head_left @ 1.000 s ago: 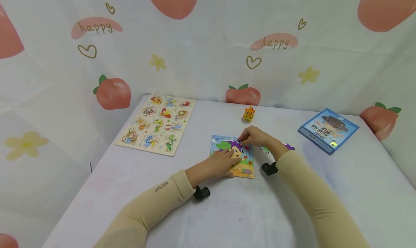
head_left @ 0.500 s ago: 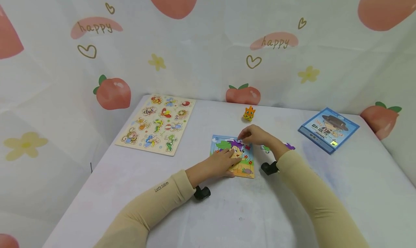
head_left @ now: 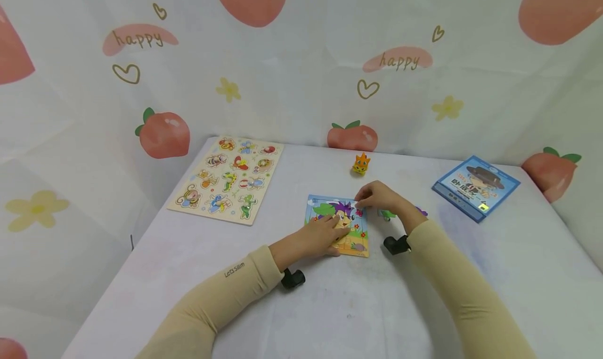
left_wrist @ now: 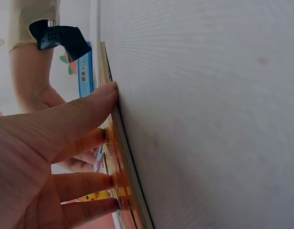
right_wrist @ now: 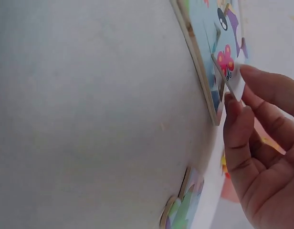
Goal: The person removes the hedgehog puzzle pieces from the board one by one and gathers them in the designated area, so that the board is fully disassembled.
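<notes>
A colourful jigsaw board (head_left: 311, 204) with a purple-haired cartoon figure lies on the table. My left hand (head_left: 317, 237) rests on its lower left part. In the left wrist view the fingers (left_wrist: 85, 186) lie straight on the printed face, while the thumb (left_wrist: 97, 101) touches the near edge. At the board's upper right corner, my right hand (head_left: 379, 198) pinches a puzzle piece (right_wrist: 226, 63) with a red butterfly between thumb and fingers. That piece is tilted, with one edge raised off the board. Part of the picture is hidden under my left hand.
Loose puzzle pieces (head_left: 387, 215) lie right of the board, partly behind my right wrist. A wooden insect board (head_left: 226, 181) is at the back left, an orange toy figure (head_left: 361, 164) behind the puzzle, and a blue game box (head_left: 477, 189) at the back right.
My right hand has shifted a little right along the board's top edge, from near the hair to the right corner. My left hand has stayed in place.
</notes>
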A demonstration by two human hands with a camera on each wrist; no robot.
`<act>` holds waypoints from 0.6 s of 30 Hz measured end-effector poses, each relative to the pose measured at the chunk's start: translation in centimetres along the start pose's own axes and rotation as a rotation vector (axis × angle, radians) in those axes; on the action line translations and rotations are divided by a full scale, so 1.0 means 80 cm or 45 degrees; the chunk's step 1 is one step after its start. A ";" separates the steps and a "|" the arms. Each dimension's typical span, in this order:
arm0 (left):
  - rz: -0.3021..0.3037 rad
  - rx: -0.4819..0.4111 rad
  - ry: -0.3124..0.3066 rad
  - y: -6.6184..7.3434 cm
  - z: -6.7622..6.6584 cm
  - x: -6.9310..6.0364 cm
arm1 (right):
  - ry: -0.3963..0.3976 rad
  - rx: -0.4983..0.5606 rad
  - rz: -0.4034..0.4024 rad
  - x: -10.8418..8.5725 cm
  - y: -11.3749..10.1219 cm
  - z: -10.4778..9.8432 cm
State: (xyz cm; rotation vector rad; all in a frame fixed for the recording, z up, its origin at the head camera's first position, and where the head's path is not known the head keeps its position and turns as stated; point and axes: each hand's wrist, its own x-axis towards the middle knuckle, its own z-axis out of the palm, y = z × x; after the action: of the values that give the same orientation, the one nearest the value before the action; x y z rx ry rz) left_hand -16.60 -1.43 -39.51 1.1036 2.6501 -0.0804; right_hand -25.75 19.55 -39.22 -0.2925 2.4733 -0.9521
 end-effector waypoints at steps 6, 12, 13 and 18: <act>-0.009 -0.021 -0.017 -0.001 0.000 0.001 | -0.036 0.085 -0.030 -0.005 0.003 -0.001; -0.012 -0.032 -0.029 -0.002 0.000 0.001 | -0.055 0.179 0.014 -0.006 0.009 0.001; -0.010 -0.032 -0.027 -0.002 0.000 0.001 | -0.052 0.190 0.027 -0.005 0.010 0.001; -0.014 -0.039 -0.026 -0.001 0.001 0.002 | -0.029 0.223 0.061 -0.008 0.012 0.000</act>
State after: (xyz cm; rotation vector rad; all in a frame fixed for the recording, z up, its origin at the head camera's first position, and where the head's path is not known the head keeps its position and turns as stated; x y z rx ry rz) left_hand -16.72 -1.40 -39.61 1.0728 2.6304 -0.0533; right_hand -25.19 20.48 -39.61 -0.1843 2.3465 -1.1297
